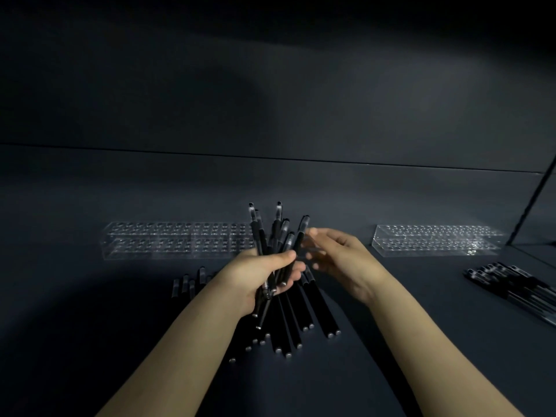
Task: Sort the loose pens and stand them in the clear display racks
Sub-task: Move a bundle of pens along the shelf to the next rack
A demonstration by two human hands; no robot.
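Note:
My left hand grips a bundle of black pens held upright, their capped ends fanning out above my fist. My right hand hovers just to the right of the bundle, fingers spread and blurred, its fingertips near the rightmost pen. A pile of loose black pens lies on the dark table beneath both hands. A long clear display rack with rows of holes stands behind on the left. A second clear rack stands at the right. No pens stand in either rack.
Another heap of black pens lies at the right edge of the dark table. A dark wall rises behind the racks, and a thin dark pole slants up at the far right.

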